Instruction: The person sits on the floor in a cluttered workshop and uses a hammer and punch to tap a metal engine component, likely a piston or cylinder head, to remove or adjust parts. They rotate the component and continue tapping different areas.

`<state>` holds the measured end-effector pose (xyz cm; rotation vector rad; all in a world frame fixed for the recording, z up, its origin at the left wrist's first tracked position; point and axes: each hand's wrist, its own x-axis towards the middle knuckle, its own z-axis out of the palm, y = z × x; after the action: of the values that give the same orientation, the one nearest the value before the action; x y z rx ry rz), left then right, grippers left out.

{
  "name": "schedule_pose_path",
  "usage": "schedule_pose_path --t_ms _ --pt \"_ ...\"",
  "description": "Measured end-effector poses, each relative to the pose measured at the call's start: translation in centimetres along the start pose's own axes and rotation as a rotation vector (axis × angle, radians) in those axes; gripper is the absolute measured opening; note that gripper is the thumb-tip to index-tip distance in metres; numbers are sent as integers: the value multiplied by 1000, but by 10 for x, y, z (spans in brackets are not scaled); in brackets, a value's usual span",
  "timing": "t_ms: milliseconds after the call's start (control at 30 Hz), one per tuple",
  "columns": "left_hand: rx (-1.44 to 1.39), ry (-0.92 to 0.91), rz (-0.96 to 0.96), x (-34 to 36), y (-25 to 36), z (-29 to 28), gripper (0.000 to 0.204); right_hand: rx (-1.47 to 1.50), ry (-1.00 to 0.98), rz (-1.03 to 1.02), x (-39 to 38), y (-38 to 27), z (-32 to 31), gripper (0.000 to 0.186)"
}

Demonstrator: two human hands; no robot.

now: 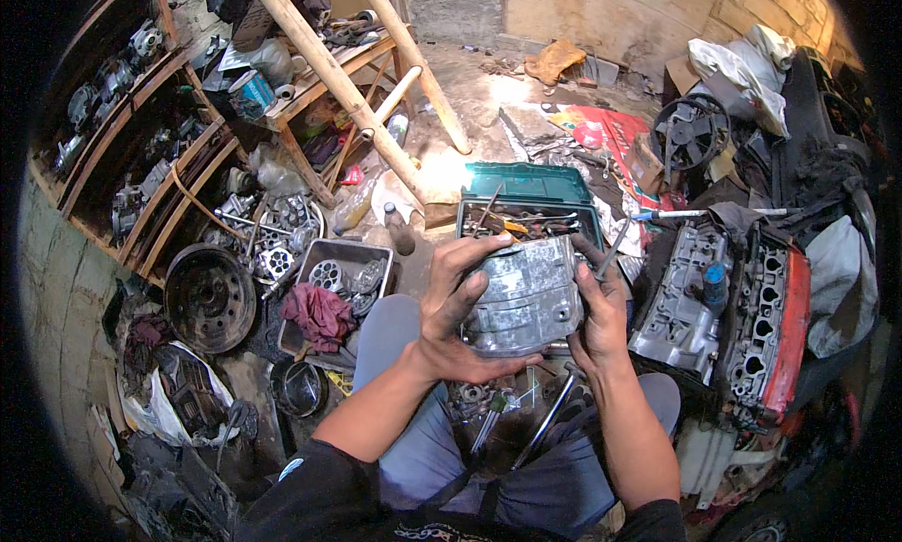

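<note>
A grey, stained metal casing (522,302), boxy with rounded edges, is held up in front of me between both hands. My left hand (446,307) wraps its left side, with the thumb toward the near face and fingers along the top and underneath. On the other side my right hand (601,307) grips the casing's right edge. A thin dark rod-like tool (615,249) sticks up beside my right thumb; I cannot tell its kind. Behind the casing stands an open green toolbox (531,180) with several hand tools inside.
At left, a grey tray (376,260) holds metal parts and a maroon rag (319,315), near a round steel wheel rim (209,298). Engine parts (691,302) and a red-edged cylinder head (759,326) lie at right. A wooden ladder (338,82) leans ahead; shelves (132,119) line the left.
</note>
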<state>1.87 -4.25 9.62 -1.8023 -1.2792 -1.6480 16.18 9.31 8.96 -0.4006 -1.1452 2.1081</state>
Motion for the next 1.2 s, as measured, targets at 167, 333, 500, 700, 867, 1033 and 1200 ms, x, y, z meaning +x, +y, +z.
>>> schedule_pose_path --t_ms 167,333,500,700,867,1033,1200 --pt "27 -4 18 2 2 0 120 -26 -2 -37 -1 -1 1 54" --pt "-11 42 28 2 5 5 109 -11 -20 -36 0 0 -1 55" --pt "25 17 28 -2 10 8 107 3 50 -18 1 3 -6 43" --pt "51 34 52 -9 14 25 102 80 118 32 2 0 -11 39" --pt "-2 124 -48 -28 9 32 99 115 80 46 3 -5 -11 41" --pt "-403 554 -553 -9 26 53 101 26 35 -30 6 -8 -19 38" --pt "-423 455 -766 -11 20 53 80 -193 25 -117 11 -13 -23 30"
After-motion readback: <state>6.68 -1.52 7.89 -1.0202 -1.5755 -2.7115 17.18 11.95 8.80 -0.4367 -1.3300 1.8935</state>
